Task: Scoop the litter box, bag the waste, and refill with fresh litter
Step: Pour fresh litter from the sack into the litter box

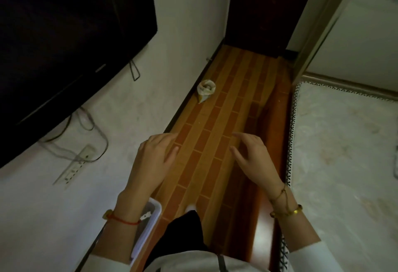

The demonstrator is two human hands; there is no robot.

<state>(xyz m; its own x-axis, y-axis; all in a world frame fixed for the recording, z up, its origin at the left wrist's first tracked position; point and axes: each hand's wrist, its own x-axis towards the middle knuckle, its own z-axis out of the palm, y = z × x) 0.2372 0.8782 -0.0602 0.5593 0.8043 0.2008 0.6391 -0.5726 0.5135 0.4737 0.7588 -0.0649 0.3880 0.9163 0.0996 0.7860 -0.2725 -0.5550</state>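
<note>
A white plastic litter box [148,226] sits on the floor against the left wall, at the bottom of the view and partly hidden behind my left forearm; its inside looks dark. Farther down the corridor a small open whitish bag [206,90] stands on the floor beside the wall. My left hand [154,161] hangs over the floor with fingers spread, holding nothing. My right hand [253,157] is level with it, also open and empty. No scoop is in view.
The narrow wooden floor [215,142] runs between a white wall on the left and a mattress [344,153] on the right. A dark TV [64,45], cables and a power strip [75,165] are on the left wall. A dark door [265,9] closes the far end.
</note>
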